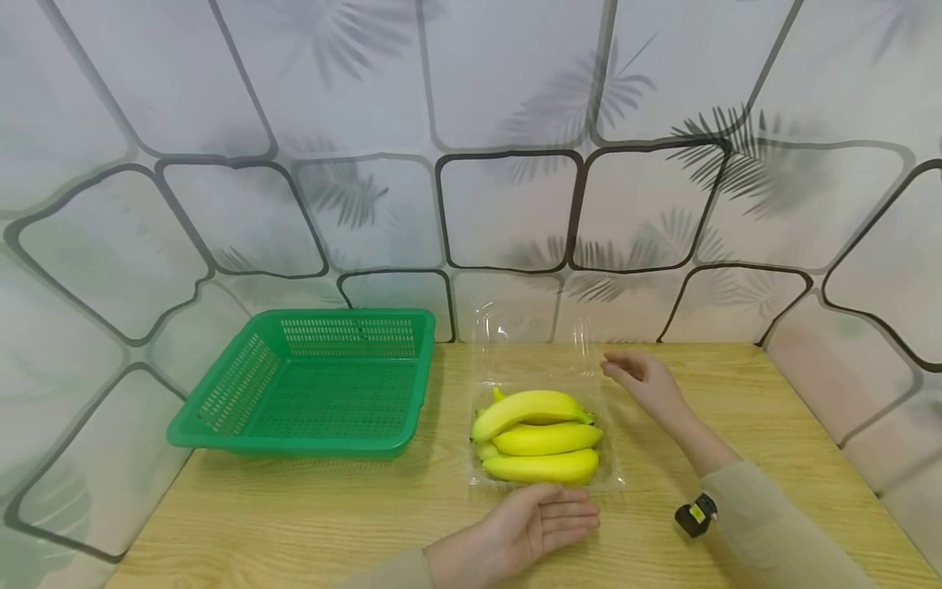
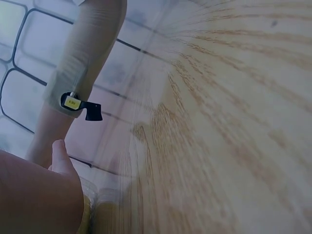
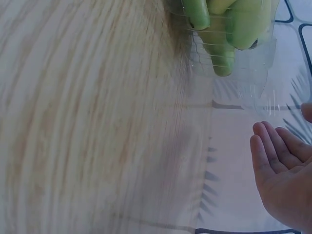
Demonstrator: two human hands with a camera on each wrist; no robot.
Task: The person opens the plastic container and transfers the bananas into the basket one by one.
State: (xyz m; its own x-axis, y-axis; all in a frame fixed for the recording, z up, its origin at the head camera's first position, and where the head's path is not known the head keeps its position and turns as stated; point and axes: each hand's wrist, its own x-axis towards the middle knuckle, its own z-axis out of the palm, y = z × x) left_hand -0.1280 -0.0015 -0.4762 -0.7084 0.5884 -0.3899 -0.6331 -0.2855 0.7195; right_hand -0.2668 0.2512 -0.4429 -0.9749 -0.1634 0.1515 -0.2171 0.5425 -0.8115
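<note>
The bananas [image 1: 545, 442], laid lengthwise left to right in the clear box [image 1: 609, 468] near the back edge of the table [image 1: 743, 393], are found just beyond the nearer left hand [image 1: 528, 528], its straight fingers unladen, while the right hand [image 1: 646, 383], loosely bent and empty, is held beside the raised lid [image 1: 536, 360].

The bananas [image 1: 548, 439] were yellow, the left basket [image 1: 294, 446] green, the table [image 1: 736, 393] wood-grained tan, the far wall [image 1: 508, 214] whitish with grey leaf patterns and dark outlines.

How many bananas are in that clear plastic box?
At least 3: a back banana, a middle banana and a front banana nearest the left hand. A yellow tip peeks out behind them, so more may be hidden.
</note>
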